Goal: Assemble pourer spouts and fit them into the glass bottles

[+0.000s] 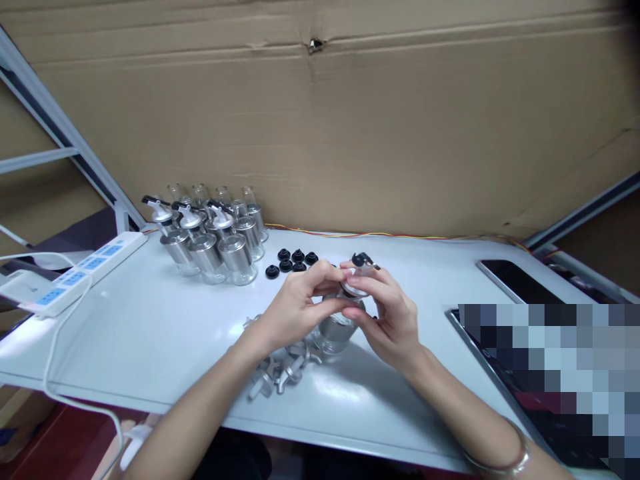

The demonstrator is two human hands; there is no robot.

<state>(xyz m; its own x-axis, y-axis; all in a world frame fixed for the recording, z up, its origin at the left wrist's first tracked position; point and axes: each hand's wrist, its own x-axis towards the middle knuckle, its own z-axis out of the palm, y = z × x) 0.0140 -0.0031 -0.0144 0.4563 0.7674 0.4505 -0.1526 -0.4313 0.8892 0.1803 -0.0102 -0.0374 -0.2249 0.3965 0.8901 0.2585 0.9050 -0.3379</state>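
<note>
Both hands meet at a silver pourer cap (357, 285) with a black flip lid on top. Thumb and fingers of my left hand (306, 298) are closed round its left side. My right hand (395, 319) grips the same cap from the right, thumb underneath. Directly below, a glass bottle (333, 335) with a metal band stands on the table; fingers hide its neck, so I cannot tell whether the cap is seated on it. Several loose silver pourer spouts (280, 373) lie beneath my left forearm. Small black stoppers (285, 265) sit in a group behind my left hand.
Several banded glass bottles (235, 257) stand at the back left, the front three topped with pourers. A white power strip (90, 273) with a cable runs along the left edge. At right lie a phone (515, 280) and a larger dark-framed device (493, 380), partly blurred. Cardboard (400, 133) walls the back.
</note>
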